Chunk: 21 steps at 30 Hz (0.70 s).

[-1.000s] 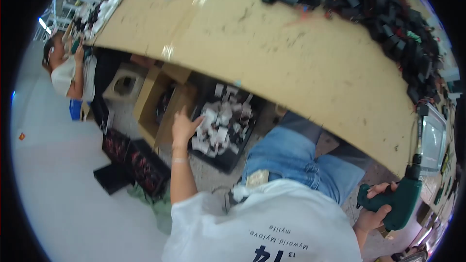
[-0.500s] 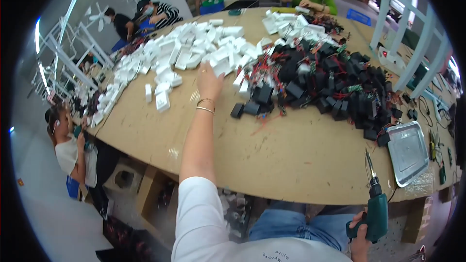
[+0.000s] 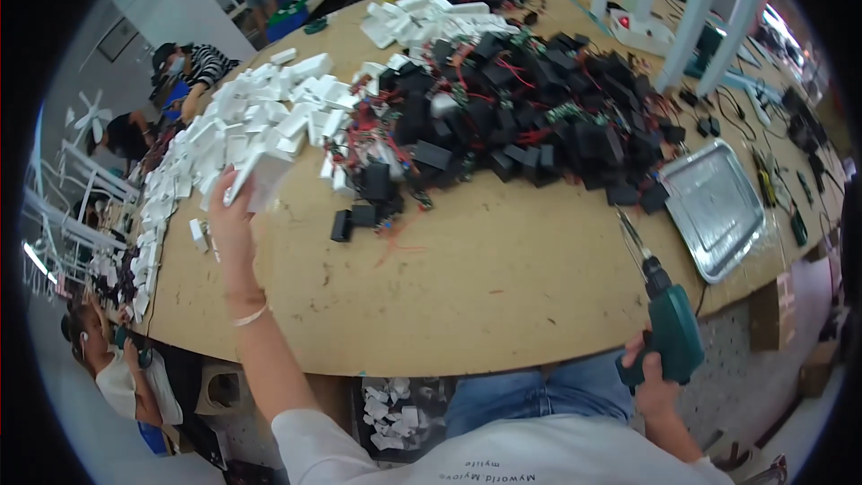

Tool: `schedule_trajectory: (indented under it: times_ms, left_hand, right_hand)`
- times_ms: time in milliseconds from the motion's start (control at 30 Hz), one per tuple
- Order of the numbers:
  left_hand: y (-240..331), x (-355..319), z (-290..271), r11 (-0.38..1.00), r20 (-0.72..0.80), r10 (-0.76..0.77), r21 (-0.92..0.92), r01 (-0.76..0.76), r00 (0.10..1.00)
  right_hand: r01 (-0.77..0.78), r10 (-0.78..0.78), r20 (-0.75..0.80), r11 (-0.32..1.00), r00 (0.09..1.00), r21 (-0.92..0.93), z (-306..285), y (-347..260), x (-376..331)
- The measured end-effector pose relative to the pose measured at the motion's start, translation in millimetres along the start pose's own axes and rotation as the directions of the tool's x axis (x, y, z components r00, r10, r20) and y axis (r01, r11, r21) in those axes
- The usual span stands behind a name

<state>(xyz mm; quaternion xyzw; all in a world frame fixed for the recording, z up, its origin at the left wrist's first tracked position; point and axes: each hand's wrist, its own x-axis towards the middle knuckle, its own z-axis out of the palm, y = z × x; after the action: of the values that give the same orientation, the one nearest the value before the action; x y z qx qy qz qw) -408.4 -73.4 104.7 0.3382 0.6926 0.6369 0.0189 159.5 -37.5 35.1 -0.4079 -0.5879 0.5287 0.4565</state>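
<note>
Left hand [image 3: 229, 216] clamped on a white block [image 3: 260, 178], lifted off the white pile [image 3: 242, 130], long axis tilted up-right. Right hand [image 3: 651, 382] gripping a green drill [image 3: 669, 328] by the table [image 3: 485, 287] edge, bit pointing up-left toward the black pile [image 3: 521, 117]. Metal tray [image 3: 714, 207] just right.

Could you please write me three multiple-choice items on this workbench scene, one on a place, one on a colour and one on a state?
1. Where does the metal tray lie?
A. at the table's right edge
B. under the white pile
C. on the floor

2. What colour is the power screwdriver?
A. yellow
B. dark green
C. white

3. What is the left hand doing?
A. resting flat on bare wood
B. holding a white plastic block
C. holding the tray

Answers: 1 A, the tray sits by the right rim beside the black parts. 2 B, its body in the right hand is dark green. 3 B, the fingers close round the block above the table.
</note>
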Motion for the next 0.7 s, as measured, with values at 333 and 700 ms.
schedule_trajectory:
  times_ms: [333, 700]
  left_hand:
    - [130.7, -190.5, 172.4, 0.570, 0.935, 0.265, 0.045, -0.821, 0.235]
    - [133.2, -220.5, 255.8, 0.754, 0.915, 0.279, -0.021, -0.657, 0.292]
  right_hand:
    - [0.044, -0.048, 0.028, 0.990, 0.998, 0.132, -15.1, -9.8, -9.1]
    - [0.037, -0.033, -0.029, 0.987, 0.999, 0.159, -48.1, -0.2, -12.9]
